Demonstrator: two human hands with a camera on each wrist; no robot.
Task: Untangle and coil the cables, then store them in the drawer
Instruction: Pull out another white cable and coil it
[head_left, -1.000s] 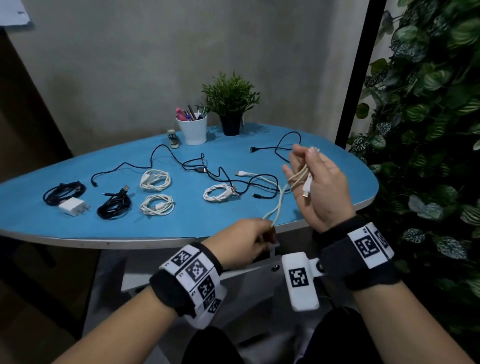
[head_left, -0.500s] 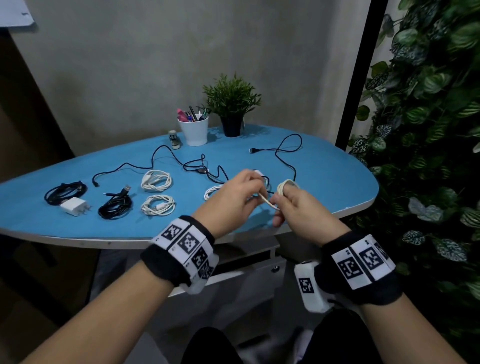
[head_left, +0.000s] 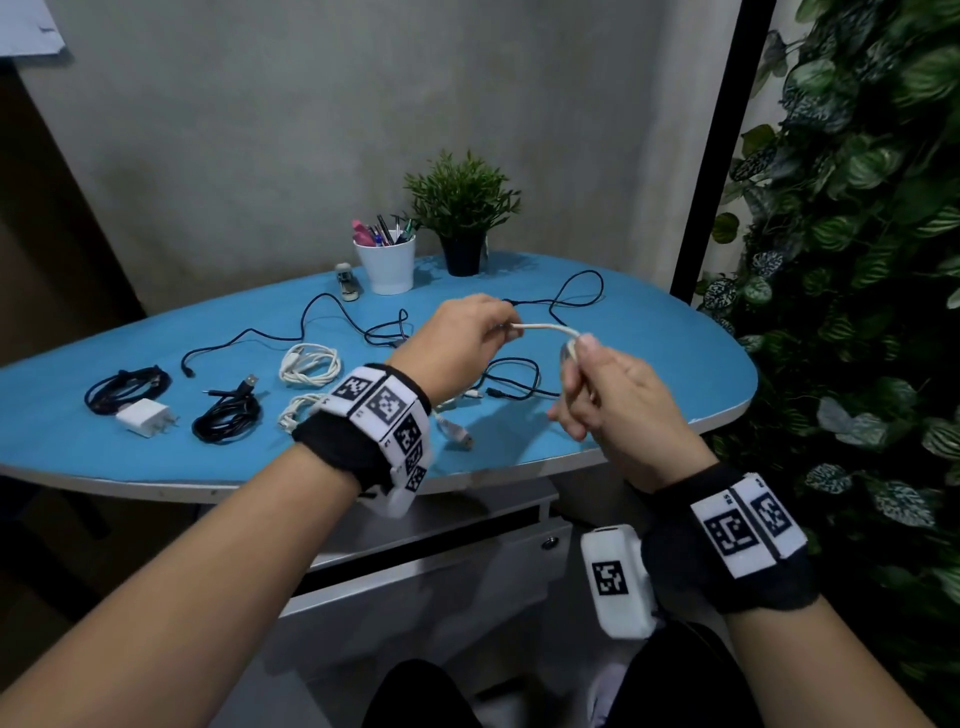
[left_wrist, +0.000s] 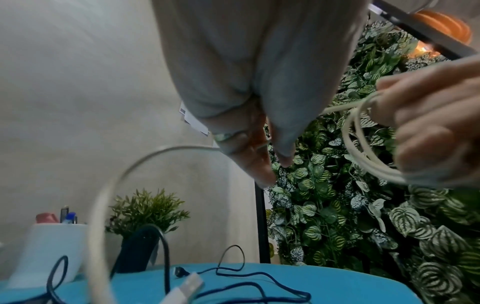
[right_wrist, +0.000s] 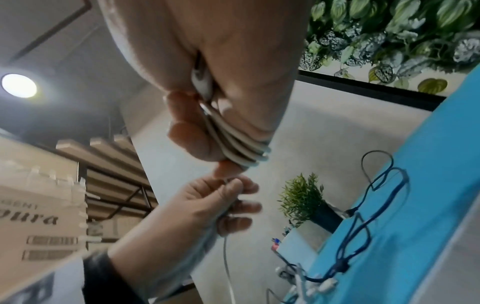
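While both hands hover above the blue table (head_left: 649, 332), the right hand (head_left: 618, 400) pinches several turns of the white cable (head_left: 540, 327) between thumb and curled fingers, the loops stacked at its fingertips. The left hand (head_left: 457, 343) grips the same cable's free run with closed fingers, so a short stretch spans the gap between the hands; the rest droops to a USB plug (head_left: 460, 434) lying on the tabletop. Coiled white bundles (head_left: 310, 364) and a loose black cable (head_left: 514, 379) lie on the table.
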